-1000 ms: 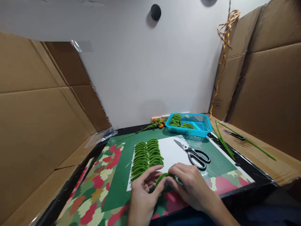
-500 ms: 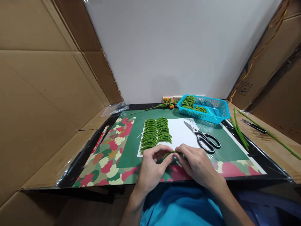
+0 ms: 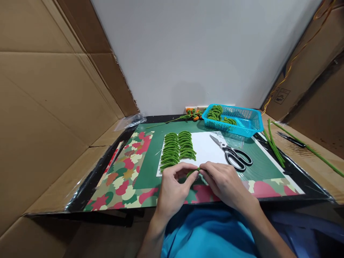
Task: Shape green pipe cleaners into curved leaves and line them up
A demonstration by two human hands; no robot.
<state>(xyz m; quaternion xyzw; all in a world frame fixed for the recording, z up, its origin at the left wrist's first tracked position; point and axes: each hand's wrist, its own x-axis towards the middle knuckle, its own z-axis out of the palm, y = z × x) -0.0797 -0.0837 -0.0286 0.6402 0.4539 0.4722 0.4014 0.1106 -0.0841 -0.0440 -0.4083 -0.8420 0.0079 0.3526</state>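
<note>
Between my two hands is a short green pipe cleaner piece, mostly hidden by fingers. My left hand pinches it from the left, thumb against fingertips. From the other side my right hand pinches its end, fingertips almost touching the left ones. Just beyond the hands, curved green pipe cleaner pieces lie in two columns on a white sheet. Black-handled scissors, blades slightly parted, rest partly on the sheet, right of the columns.
A blue plastic basket at the back holds more bent green pieces. Left of it lies an orange-flowered stem. Long green pipe cleaners and a dark pointed tool lie at the right. Cardboard walls stand at both sides.
The view has tilted down and turned, bringing my blue clothing into sight. Both hands keep pinching the green piece, less of which shows now between the fingers.
</note>
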